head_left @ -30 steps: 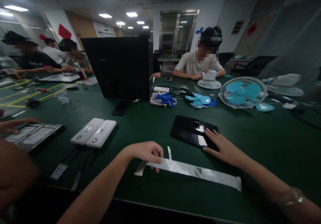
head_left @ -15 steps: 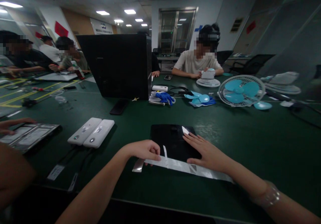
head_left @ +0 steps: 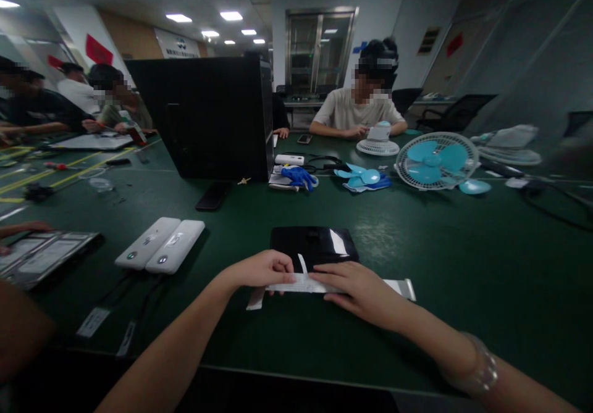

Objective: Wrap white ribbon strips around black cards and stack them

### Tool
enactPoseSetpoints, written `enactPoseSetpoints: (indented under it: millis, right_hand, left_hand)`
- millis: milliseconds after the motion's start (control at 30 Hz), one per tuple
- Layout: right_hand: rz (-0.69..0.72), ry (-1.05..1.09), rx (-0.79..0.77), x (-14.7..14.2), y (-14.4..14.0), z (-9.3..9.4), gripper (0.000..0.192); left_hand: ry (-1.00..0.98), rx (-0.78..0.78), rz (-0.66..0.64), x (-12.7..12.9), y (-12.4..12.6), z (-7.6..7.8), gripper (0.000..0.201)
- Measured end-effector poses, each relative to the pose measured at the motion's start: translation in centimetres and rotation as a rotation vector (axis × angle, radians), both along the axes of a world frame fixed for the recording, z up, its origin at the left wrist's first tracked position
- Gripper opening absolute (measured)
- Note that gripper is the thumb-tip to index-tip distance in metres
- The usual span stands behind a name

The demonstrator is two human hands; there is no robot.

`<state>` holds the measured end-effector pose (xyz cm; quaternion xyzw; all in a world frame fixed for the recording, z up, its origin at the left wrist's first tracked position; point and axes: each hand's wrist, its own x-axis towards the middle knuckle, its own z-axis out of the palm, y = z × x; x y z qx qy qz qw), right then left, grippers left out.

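A glossy black flat panel (head_left: 296, 238) lies on the green table in front of me. Along its near edge runs a long, thin, whitish-silver strip (head_left: 302, 283) with a small tab sticking up. My left hand (head_left: 264, 269) pinches the strip near its left end, thumb on top and fingertips beneath. My right hand (head_left: 359, 284) rests over the strip's middle, fingers stretched out towards the left hand. The strip's right end shows past the right hand, and a silvery flap hangs below the left hand.
Two white power banks (head_left: 160, 244) with cables lie left. Behind are a phone (head_left: 212, 197), keys (head_left: 243, 181), a tall black case (head_left: 204, 123), blue gloves (head_left: 299, 178) and a fan (head_left: 435, 161). At far left, another person's hand touches a drive-like metal unit (head_left: 46, 252). Someone sits opposite.
My right hand has slid off the black panel onto the strip, closer to my left hand. The strip's right end now lies flatter and shows. The left hand keeps its pinch.
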<state>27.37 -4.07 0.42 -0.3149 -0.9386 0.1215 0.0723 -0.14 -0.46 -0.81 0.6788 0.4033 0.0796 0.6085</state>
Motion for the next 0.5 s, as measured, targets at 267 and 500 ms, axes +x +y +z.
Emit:
enactPoseSetpoints:
  millis: [267,500]
  right_hand:
    - [0.023,-0.104,0.216,0.9,1.0,-0.6,0.052]
    - [-0.020,-0.189,0.282,0.9,1.6,-0.8,0.050]
  left_hand:
    - [0.053,0.061,0.074,-0.6,0.5,-0.4,0.041]
    - [0.226,0.194,0.104,-1.5,0.9,-0.2,0.025]
